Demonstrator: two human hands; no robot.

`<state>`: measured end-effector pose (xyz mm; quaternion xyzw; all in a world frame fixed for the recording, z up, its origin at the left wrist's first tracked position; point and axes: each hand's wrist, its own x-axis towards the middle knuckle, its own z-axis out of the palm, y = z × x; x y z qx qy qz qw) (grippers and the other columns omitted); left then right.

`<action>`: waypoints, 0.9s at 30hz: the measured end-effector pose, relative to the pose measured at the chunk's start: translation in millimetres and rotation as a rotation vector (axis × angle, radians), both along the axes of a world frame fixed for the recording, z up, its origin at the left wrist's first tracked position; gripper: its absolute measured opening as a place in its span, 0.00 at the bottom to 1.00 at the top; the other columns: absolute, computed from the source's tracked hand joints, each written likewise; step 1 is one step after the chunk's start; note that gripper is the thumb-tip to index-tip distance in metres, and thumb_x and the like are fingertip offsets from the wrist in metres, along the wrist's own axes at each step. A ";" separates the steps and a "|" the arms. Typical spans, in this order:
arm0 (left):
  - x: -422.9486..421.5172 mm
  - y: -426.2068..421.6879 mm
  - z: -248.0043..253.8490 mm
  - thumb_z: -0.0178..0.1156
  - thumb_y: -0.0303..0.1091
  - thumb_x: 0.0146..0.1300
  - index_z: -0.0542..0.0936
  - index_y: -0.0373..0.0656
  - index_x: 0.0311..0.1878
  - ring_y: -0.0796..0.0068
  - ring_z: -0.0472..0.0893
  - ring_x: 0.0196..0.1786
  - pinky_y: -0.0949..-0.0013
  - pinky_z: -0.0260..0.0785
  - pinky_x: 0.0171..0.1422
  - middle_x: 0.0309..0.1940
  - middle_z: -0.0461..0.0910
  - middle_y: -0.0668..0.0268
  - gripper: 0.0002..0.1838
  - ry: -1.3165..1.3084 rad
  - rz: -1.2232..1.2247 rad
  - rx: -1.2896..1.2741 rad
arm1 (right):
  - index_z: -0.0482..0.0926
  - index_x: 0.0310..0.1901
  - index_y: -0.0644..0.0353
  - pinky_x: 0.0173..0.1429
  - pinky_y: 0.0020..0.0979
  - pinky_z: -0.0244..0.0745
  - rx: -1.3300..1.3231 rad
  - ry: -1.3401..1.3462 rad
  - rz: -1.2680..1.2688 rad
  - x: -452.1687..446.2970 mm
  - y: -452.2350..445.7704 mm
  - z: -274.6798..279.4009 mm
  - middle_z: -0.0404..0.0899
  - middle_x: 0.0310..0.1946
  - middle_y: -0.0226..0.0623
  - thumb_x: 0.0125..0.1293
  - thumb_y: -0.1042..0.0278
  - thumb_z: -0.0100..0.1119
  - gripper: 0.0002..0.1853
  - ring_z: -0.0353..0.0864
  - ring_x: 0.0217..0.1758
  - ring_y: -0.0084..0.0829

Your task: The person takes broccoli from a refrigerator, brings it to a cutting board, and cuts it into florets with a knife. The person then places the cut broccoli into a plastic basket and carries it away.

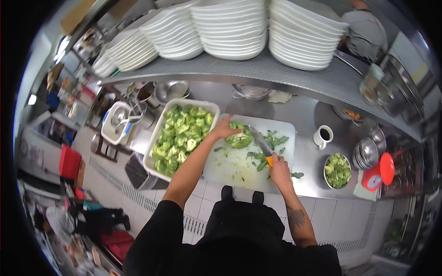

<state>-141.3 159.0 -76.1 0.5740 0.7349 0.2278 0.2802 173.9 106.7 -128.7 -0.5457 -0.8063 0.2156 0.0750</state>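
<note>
- With fingers spread, the left hand [224,129] is rested against broccoli [241,140] near the cutting board's [221,168] far edge; it could be nicked if the head rolls.
- The knife [260,142], clasped by the right hand [280,172], could be deflected by leaves [279,140] toward the right edge.

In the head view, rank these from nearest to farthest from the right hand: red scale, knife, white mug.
1. Knife: gripped in the right hand.
2. White mug: right of the cutting board.
3. Red scale: farther right.
</note>
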 end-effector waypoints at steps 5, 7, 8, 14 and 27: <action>6.9 0.9 -14.8 0.78 0.60 0.49 0.59 0.45 0.73 0.49 0.77 0.61 0.53 0.82 0.40 0.67 0.71 0.49 0.56 -0.333 -0.016 -0.311 | 0.63 0.62 0.57 0.47 0.56 0.80 0.023 -0.082 -0.090 -8.3 -0.2 -2.3 0.77 0.45 0.58 0.56 0.73 0.66 0.32 0.81 0.45 0.63; 6.0 -15.7 -43.6 0.80 0.58 0.47 0.61 0.44 0.69 0.48 0.74 0.60 0.53 0.76 0.53 0.61 0.71 0.46 0.53 -0.253 -0.011 -0.053 | 0.63 0.63 0.57 0.47 0.56 0.80 0.018 -0.068 -0.120 -13.5 -1.8 11.9 0.78 0.43 0.60 0.56 0.70 0.65 0.32 0.82 0.43 0.64; 8.9 -26.7 -41.7 0.81 0.56 0.46 0.62 0.44 0.66 0.47 0.73 0.60 0.53 0.72 0.60 0.58 0.71 0.44 0.52 -0.215 0.002 0.078 | 0.62 0.63 0.57 0.47 0.57 0.79 0.017 -0.050 -0.128 -16.0 0.2 19.7 0.79 0.41 0.63 0.57 0.67 0.65 0.33 0.82 0.42 0.65; 27.7 -82.0 -43.2 0.82 0.44 0.48 0.62 0.45 0.65 0.48 0.69 0.60 0.53 0.65 0.66 0.56 0.66 0.48 0.47 -0.213 0.061 0.283 | 0.63 0.59 0.60 0.43 0.57 0.76 -0.137 0.295 -0.241 -17.6 -24.1 50.7 0.82 0.33 0.63 0.66 0.59 0.60 0.26 0.82 0.38 0.66; 12.1 -74.9 -40.3 0.73 0.40 0.61 0.60 0.43 0.66 0.48 0.65 0.67 0.53 0.59 0.72 0.62 0.65 0.46 0.37 -0.349 -0.008 0.183 | 0.57 0.74 0.63 0.42 0.49 0.77 -0.084 0.405 -0.112 -37.4 -114.2 89.6 0.81 0.35 0.62 0.72 0.74 0.52 0.31 0.84 0.37 0.60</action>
